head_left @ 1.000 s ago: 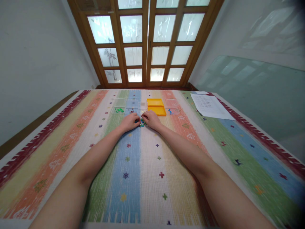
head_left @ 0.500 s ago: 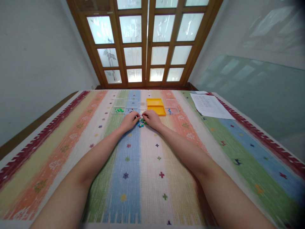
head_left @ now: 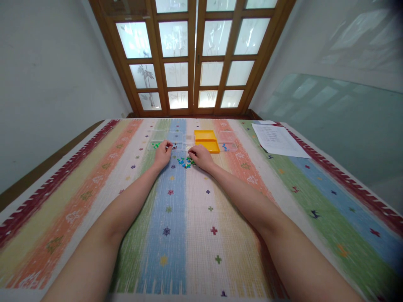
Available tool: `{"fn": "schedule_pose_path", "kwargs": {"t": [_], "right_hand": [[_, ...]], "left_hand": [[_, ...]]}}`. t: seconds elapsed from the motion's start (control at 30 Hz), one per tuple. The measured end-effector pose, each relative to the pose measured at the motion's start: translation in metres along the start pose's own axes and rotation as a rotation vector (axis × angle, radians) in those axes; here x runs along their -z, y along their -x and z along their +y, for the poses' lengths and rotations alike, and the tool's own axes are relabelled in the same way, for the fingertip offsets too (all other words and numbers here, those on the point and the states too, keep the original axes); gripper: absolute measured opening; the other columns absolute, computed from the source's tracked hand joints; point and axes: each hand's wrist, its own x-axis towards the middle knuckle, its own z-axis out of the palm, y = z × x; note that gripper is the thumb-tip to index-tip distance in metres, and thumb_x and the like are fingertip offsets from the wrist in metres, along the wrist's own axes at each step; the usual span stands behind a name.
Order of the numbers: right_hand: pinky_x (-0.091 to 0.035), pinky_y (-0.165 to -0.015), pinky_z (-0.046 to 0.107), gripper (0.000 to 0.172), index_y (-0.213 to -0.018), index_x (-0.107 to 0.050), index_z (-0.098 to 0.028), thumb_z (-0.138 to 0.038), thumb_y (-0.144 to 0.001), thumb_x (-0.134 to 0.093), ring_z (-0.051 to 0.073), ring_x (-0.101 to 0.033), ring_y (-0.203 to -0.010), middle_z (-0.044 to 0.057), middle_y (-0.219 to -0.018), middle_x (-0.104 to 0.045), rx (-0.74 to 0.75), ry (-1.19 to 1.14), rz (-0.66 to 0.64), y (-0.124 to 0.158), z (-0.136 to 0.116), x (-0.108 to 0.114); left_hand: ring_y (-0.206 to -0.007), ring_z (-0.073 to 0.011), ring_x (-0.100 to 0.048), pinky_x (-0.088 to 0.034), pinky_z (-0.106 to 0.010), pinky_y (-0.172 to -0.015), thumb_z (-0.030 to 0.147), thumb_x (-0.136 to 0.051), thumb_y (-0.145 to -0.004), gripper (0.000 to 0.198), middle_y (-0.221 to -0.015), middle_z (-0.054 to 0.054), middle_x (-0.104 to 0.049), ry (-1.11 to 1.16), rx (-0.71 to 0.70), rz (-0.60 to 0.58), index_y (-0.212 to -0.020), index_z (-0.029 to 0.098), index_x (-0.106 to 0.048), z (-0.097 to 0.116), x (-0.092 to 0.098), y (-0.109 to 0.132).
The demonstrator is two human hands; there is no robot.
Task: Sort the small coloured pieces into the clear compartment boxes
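My left hand (head_left: 163,154) is over the front edge of the clear boxes on the left, its fingers pinched beside some dark pieces (head_left: 174,146); what it holds is too small to make out. Green pieces (head_left: 155,145) lie in the clear box just left of it. My right hand (head_left: 201,157) rests at the right side of a loose pile of small green and blue pieces (head_left: 185,162), fingertips together, and anything between them is hidden. Behind that hand stands an open yellow box (head_left: 208,146).
Right of the yellow box, a clear box (head_left: 231,146) holds a few blue pieces. A printed paper sheet (head_left: 278,140) lies at the back right on the striped tablecloth (head_left: 197,235). Wooden doors with glass panes (head_left: 192,63) stand beyond the table.
My left hand has moved left and slightly away from me, off the loose pile to the clear boxes. More of the pile shows. My right hand has stayed in nearly the same place.
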Motion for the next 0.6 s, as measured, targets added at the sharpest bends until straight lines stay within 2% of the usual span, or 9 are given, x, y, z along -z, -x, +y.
{"fn": "schedule_pose_path", "kwargs": {"t": [0.3, 0.6], "right_hand": [[-0.042, -0.087, 0.033, 0.015, -0.094, -0.074, -0.02, -0.021, -0.099, -0.059, 0.022, -0.06, -0.094, 0.007, -0.094, -0.072, -0.014, 0.001, -0.019, 0.0, -0.003, 0.001], [-0.042, -0.087, 0.033, 0.015, -0.095, -0.074, -0.019, -0.021, -0.099, -0.059, 0.022, -0.06, -0.093, 0.007, -0.094, -0.072, -0.006, -0.004, -0.014, 0.001, -0.002, 0.001]], "left_hand": [[-0.082, -0.0174, -0.064, -0.052, -0.028, -0.076, 0.032, -0.057, -0.095, 0.02, -0.095, -0.004, -0.072, 0.125, 0.099, 0.043, -0.103, 0.019, -0.071, -0.015, -0.002, -0.006], [-0.065, -0.0132, -0.062, -0.055, -0.03, -0.074, 0.023, -0.054, -0.094, 0.035, -0.11, -0.007, -0.078, 0.214, 0.201, 0.039, -0.124, 0.018, -0.073, -0.019, -0.003, -0.008]]}}
